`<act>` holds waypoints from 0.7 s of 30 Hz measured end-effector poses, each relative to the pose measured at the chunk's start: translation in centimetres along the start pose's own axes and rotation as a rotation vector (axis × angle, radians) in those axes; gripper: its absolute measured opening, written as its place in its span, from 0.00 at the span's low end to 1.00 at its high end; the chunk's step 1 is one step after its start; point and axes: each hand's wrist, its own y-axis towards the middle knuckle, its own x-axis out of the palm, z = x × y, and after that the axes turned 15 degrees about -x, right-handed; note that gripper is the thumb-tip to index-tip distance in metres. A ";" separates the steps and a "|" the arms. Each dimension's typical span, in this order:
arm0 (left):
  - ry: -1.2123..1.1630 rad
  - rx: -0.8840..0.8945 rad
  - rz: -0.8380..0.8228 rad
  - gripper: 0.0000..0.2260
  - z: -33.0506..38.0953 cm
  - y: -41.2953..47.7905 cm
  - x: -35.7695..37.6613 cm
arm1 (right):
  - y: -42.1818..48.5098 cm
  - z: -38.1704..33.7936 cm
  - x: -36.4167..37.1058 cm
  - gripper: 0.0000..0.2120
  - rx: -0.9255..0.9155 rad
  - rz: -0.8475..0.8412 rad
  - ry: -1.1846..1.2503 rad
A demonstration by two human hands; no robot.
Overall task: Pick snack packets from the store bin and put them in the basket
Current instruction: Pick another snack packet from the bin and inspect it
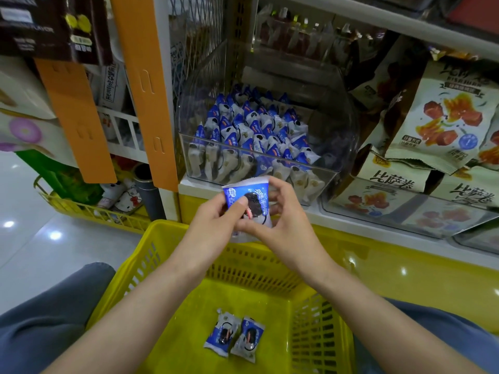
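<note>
A clear plastic bin (328,171) on the shelf holds several blue-and-white snack packets (251,130). Just in front of it, above the far rim of the yellow basket (129,268), both hands hold one blue-and-white packet (252,197). My left hand (213,220) pinches its left side with thumb on the front. My right hand (286,214) grips its right side and bottom. Two more such packets (233,337) lie side by side on the basket floor, between my forearms.
To the right, clear bins (405,211) hold pale bags printed with red snacks (442,122). Orange hanging strips (143,85) drop down left of the bin. A second yellow basket (89,209) with goods stands on the shiny floor at left. My knees flank the basket.
</note>
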 end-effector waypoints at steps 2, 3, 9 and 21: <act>-0.046 0.006 0.020 0.10 0.3 0.1 -0.3 | 0.4 -0.3 -0.2 0.20 -0.006 0.005 0.042; -0.058 0.013 0.022 0.10 0.5 0.1 -0.5 | 0.6 -0.5 -0.4 0.17 -0.021 0.030 0.070; -0.060 0.077 -0.067 0.11 1.9 0.0 -1.1 | 1.1 -1.3 -0.3 0.11 -0.067 0.199 0.161; -0.185 0.232 0.073 0.10 7.8 2.7 -6.7 | 18.5 -0.7 -1.0 0.11 -0.255 0.129 -0.316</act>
